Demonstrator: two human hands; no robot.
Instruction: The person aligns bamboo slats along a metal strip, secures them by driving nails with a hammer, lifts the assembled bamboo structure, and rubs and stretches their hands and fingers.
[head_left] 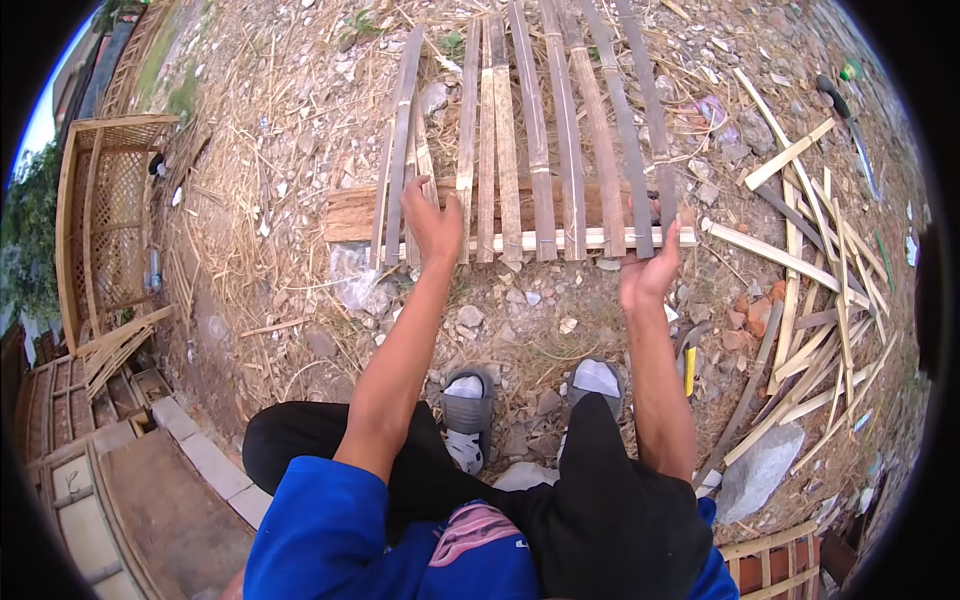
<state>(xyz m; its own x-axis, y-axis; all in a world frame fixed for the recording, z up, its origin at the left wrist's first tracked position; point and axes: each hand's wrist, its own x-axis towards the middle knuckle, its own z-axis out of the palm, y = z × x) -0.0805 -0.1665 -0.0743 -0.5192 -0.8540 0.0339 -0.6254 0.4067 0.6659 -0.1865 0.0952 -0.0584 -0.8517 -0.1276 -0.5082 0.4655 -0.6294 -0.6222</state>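
Several long bamboo slats (540,180) lie side by side on the ground in front of me, fanning slightly apart. Their near ends cross a pale strip (592,239), forming a panel. At the panel's left side, my left hand (434,225) has its fingers curled around a slat, its thumb close to the neighbouring one. My right hand (648,275) grips the near right corner, where the outermost slats meet the strip. Part of its fingers is hidden beneath the panel. Under the slats rests a rough brown wooden plank (350,212).
Loose bamboo strips (800,330) are piled at right, near a grey rock (762,470). A black-handled knife (850,125) lies far right. By my right forearm is a tool with a yellow part (690,370). A lattice frame (115,225) stands left. Stones and straw cover the ground.
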